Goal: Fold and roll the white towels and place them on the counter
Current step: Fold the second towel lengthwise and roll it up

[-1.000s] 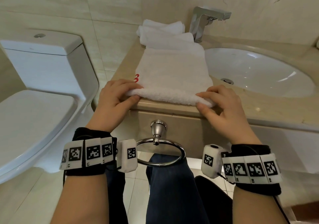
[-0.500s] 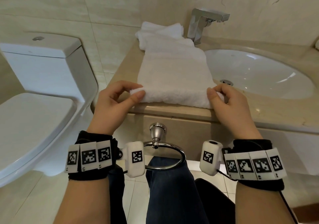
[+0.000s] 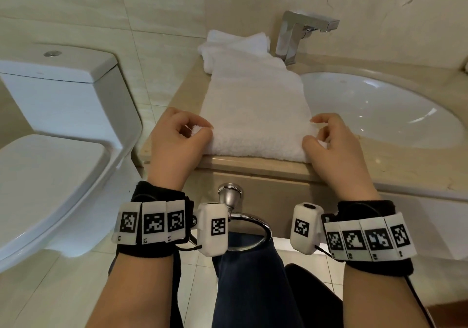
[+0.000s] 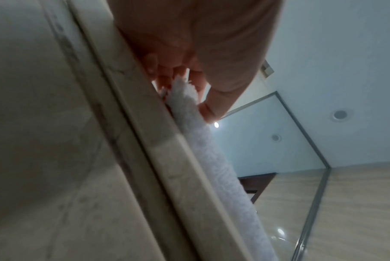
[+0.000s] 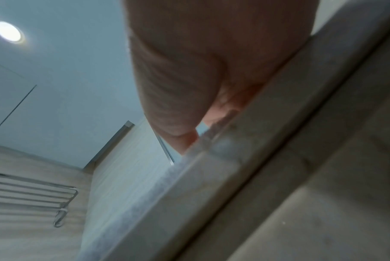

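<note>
No readable text, only black-and-white coded square markers on the wristbands (image 3: pixel 152 222).

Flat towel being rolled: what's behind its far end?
Behind the flat towel, more white towels lie against the wall beside the faucet, on the counter. Its far end overlaps them, so their count and fold can't be told.
</note>
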Motion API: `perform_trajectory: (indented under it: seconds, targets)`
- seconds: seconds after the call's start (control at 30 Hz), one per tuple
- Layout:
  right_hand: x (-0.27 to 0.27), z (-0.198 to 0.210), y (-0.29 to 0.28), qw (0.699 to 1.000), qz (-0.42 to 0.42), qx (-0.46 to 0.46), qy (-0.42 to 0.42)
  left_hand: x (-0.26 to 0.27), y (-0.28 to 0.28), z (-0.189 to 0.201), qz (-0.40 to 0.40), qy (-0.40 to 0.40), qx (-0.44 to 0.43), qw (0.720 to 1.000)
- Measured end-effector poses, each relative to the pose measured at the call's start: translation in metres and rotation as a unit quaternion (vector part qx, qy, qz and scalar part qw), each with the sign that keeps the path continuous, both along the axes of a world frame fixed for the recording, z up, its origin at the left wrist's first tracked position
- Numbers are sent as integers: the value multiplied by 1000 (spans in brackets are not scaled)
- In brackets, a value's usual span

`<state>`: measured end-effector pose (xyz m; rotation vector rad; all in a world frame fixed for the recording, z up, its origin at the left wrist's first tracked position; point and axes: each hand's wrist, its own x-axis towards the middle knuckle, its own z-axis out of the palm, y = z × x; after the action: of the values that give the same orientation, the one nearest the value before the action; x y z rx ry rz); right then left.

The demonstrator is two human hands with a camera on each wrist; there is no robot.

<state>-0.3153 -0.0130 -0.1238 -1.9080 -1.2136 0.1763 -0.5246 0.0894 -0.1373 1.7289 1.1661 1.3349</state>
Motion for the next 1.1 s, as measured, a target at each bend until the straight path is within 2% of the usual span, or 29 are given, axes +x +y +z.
perform_trajectory:
  seconds: [0.13, 0.3, 0.47, 0.53, 0.63, 0.73, 0.97, 1.1]
  targets:
    - [-1, -2, 4, 999, -16, 6, -29, 4, 0, 2, -1, 25, 16, 1000]
    - [-8, -6, 5, 989, -8, 54, -139, 13, 1, 4, -40, 82, 89, 992]
    - [-8, -9, 1, 987, 12, 124, -100, 12, 3, 3, -49, 153, 162, 974]
    - [-7, -10, 0, 985, 14, 125, -119, 8, 3, 3, -59, 172, 181, 967]
    - [-6, -13, -2, 977, 23, 118, -176, 3, 0, 2, -89, 150, 166, 971]
    - [-5, -18, -10, 976, 43, 117, -178, -4, -5, 1, -101, 135, 134, 977]
    - [-4, -22, -20, 970, 82, 77, -216, -8, -7, -6, -148, 223, 172, 948]
    - [-2, -24, -22, 969, 105, 69, -213, -16, -7, -8, -178, 147, 161, 959]
